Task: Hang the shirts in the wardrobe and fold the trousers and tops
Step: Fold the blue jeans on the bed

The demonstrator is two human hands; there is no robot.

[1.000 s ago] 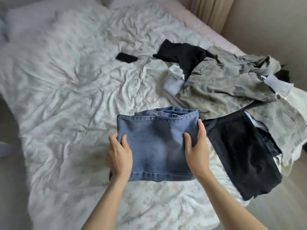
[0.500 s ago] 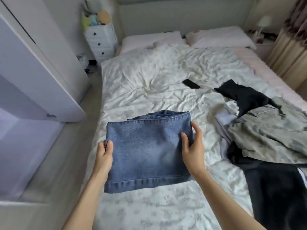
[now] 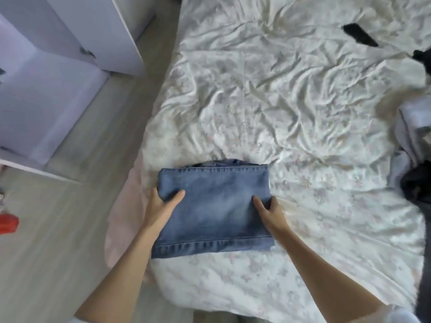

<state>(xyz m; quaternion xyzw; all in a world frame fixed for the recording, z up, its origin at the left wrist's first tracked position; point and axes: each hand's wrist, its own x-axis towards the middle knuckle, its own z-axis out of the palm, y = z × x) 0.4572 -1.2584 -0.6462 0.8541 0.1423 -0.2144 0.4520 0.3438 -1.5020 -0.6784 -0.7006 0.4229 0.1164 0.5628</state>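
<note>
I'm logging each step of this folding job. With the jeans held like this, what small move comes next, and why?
Probably set the folded jeans down on the bed and let go. They are already a compact rectangle, the left hand and right hand grip its sides, and bare sheet lies just beyond.

Single head-worn wide-angle view, which looked steeply down from close above the bed; forearms entered from the lower edge, floor and wardrobe filled the frame's left.

Soft daylight, blurred right edge, wide-angle distortion
</note>
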